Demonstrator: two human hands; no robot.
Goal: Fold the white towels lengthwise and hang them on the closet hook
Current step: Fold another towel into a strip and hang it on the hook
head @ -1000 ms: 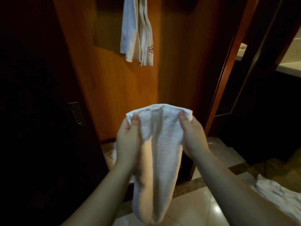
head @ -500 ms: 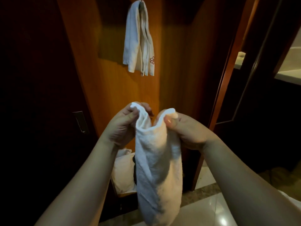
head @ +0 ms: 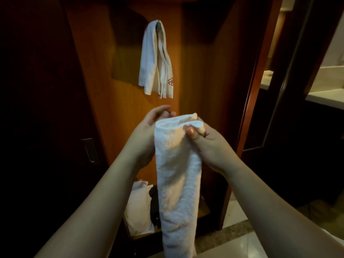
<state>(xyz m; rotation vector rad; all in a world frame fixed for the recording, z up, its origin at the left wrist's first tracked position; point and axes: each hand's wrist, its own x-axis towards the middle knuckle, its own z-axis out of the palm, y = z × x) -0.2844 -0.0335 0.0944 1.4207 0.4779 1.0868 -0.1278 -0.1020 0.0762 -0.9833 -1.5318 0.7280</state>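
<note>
Two hands hold one white towel (head: 178,175) up in front of a wooden closet wall (head: 119,112). The towel is folded long and thin, and it hangs straight down from the hands. Its top edge is bunched into soft folds.

The right hand (head: 210,144) is on the right side of the towel's top. Its thumb (head: 190,132) presses on the front of the cloth and its fingers curl behind, so it pinches the towel tight.

The left hand (head: 149,131) is on the left side of the towel's top. Its palm touches the cloth edge. Its fingers (head: 163,110) reach up behind the towel's top and look loose and partly spread. It is hard to tell if they grip the cloth.

Above the held towel, another white towel (head: 156,62) hangs on the hook (head: 158,21) on the closet wall. It is folded long too, and it has a small red flower mark (head: 170,81) near its bottom right corner.

Below and left of the held towel, a pale cloth bundle (head: 138,207) sits low in the closet. Far left of the held towel, a metal handle (head: 89,149) is set in a dark door. Below and right of the held towel is a shiny tile floor (head: 240,244).
</note>
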